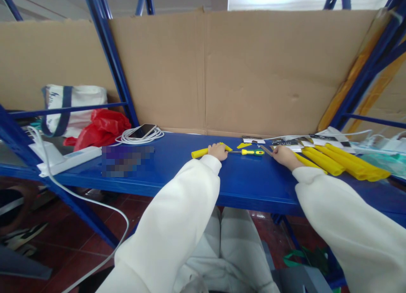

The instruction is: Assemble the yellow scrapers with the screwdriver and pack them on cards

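My left hand [217,151] is closed over a yellow tube [198,153] that lies on the blue shelf [177,162]; the tube shows on both sides of the fingers. A screwdriver [253,151] with a yellow and green handle lies just right of that hand, its shaft pointing at the fingers. Between thumb and fingers my right hand [284,156] pinches a thin, flat, greyish strip [265,149], whose exact kind I cannot make out. Behind the screwdriver is a small yellow scrap [244,145]. My right hand is beside several yellow tubes [345,162].
Black-and-white packets [287,146] lie behind the tubes. On the left are a phone [144,131] on a coiled white cable [127,137], a power strip [74,160], a red bag [101,128] and a white tote [85,96]. Cardboard [253,73] walls the back.
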### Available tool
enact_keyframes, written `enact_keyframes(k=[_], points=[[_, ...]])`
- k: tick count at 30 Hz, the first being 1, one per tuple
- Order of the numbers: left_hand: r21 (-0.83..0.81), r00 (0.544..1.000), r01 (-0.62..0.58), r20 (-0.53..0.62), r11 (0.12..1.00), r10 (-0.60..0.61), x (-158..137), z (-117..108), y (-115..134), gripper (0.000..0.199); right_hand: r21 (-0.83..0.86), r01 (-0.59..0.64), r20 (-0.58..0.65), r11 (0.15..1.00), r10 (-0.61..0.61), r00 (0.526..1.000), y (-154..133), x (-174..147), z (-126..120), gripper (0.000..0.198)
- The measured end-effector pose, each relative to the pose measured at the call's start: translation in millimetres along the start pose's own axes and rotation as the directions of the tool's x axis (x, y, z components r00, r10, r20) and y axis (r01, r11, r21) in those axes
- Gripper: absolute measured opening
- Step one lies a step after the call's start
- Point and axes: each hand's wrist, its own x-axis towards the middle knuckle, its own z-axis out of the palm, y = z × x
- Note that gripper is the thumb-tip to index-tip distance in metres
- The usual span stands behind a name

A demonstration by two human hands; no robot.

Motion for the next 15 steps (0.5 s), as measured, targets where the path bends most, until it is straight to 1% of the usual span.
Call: enact_keyframes(k=[2, 6, 9, 12, 13, 15], points=[[-0.002, 1.0, -0.001, 0.003, 1.0, 0.001, 0, -1, -1, 0.046, 0.026, -0.023, 0.017, 0.999, 0.022, 1.0, 2, 3, 2, 0.02], [-0.014, 1.0, -0.014, 0.003, 1.0, 0.014, 0, 1, -2, 0.048, 0.054, 0.0, 0.015, 0.999, -0.001, 1.0, 11, 9, 10, 0.03], [-0.001, 1.0, -0.019, -0.005, 1.0, 0.019, 0, 2, -1, 0.048, 0.07, -0.017, 0.071, 0.997, 0.012, 0.997, 14, 17, 13, 0.03], [0.01, 1.0, -0.016, -0.006, 1.0, 0.016, 0, 2, 1, 0.048, 0.07, -0.046, 0.103, 0.996, 0.039, 0.994, 10, 27, 10, 0.024], [0.013, 1.0, -0.016, -0.006, 1.0, 0.016, 0, 2, 2, 0.048, 0.066, -0.056, 0.106, 0.996, 0.049, 0.993, 7, 31, 8, 0.026], [0.014, 1.0, -0.017, -0.006, 1.0, 0.017, 1, 1, 4, 0.048, 0.054, -0.084, 0.119, 0.995, 0.077, 0.99, 0, 37, 4, 0.037]])
